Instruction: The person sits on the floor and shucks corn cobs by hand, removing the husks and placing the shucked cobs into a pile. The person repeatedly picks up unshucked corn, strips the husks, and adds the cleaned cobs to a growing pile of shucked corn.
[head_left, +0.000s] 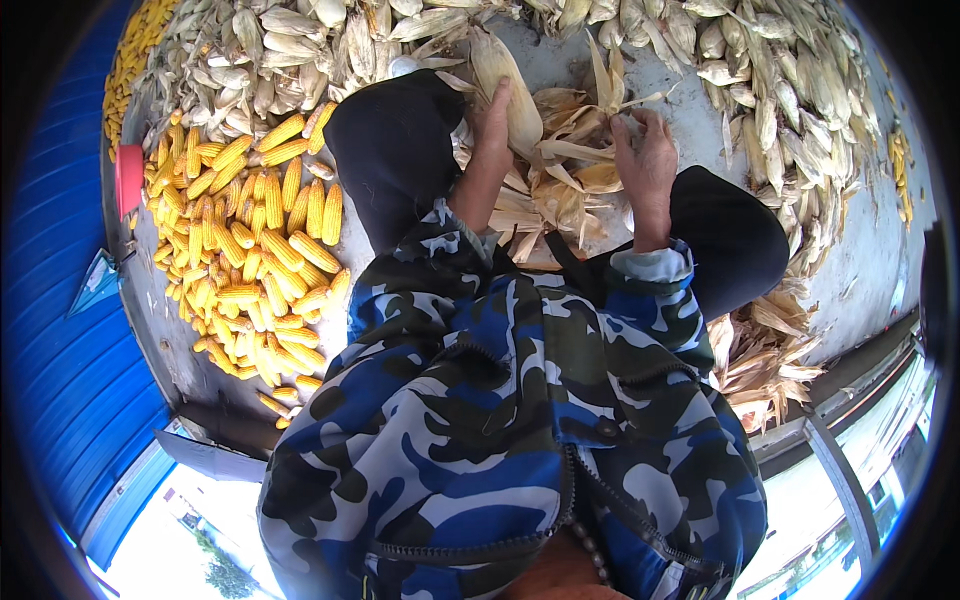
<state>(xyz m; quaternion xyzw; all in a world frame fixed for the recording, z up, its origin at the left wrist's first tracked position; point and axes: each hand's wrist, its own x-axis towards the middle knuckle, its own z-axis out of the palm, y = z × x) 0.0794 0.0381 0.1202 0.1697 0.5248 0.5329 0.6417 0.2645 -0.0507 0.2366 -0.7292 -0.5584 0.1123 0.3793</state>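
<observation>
My left hand (491, 154) is closed around the lower side of an unhusked ear of corn (506, 90), its pale dry husk still wrapped about it. The thumb lies along the husk. To the right, my right hand (649, 169) has its fingers bent beside a loose torn husk (611, 82) with a stem stub. Its thumb tip meets the base of that husk; whether the fingers grip it cannot be told. Below and between both hands lies a heap of stripped corn husks (566, 199).
Bare yellow corn cobs (247, 255) are piled at my left, near a red container (129, 180). Unhusked ears (277, 60) form a bank ahead, continuing down the right side (795, 112). More loose husks (765, 360) lie behind my right knee (731, 240). A blue corrugated wall (67, 262) stands left.
</observation>
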